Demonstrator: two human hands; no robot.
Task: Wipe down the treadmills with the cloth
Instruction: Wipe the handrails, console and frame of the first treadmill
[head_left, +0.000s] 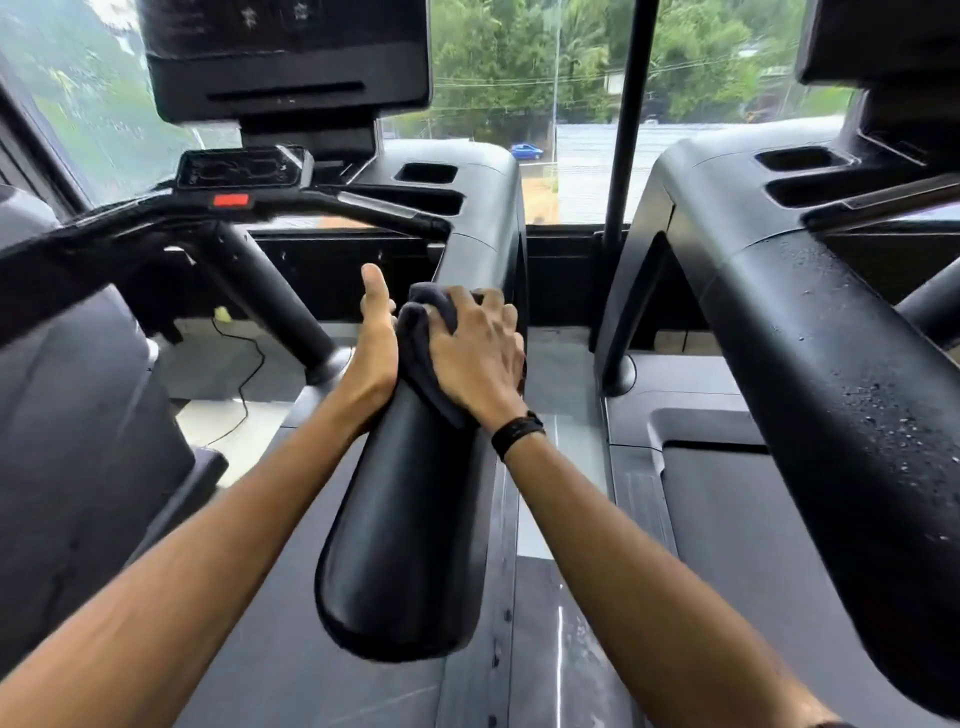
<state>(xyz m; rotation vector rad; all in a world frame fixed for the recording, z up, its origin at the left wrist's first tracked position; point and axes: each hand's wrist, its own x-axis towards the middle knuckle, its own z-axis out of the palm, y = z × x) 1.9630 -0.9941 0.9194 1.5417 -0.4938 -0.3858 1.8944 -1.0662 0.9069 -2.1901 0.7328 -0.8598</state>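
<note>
A dark grey cloth (423, 345) lies bunched on top of the black right side rail (405, 519) of the treadmill in front of me. My right hand (480, 353) presses down on the cloth with its fingers spread and curled over it. My left hand (371, 343) lies flat against the rail's left side beside the cloth, thumb pointing up and fingers hidden behind the rail. A second treadmill's side rail (852, 415), speckled with droplets, stands to the right.
The near treadmill's console screen (285, 57), small display (239, 166) and front handlebar with a red stop tab (231, 200) are ahead. A black post (623, 156) stands between the machines before a window. A thin cable (249, 364) trails on the floor.
</note>
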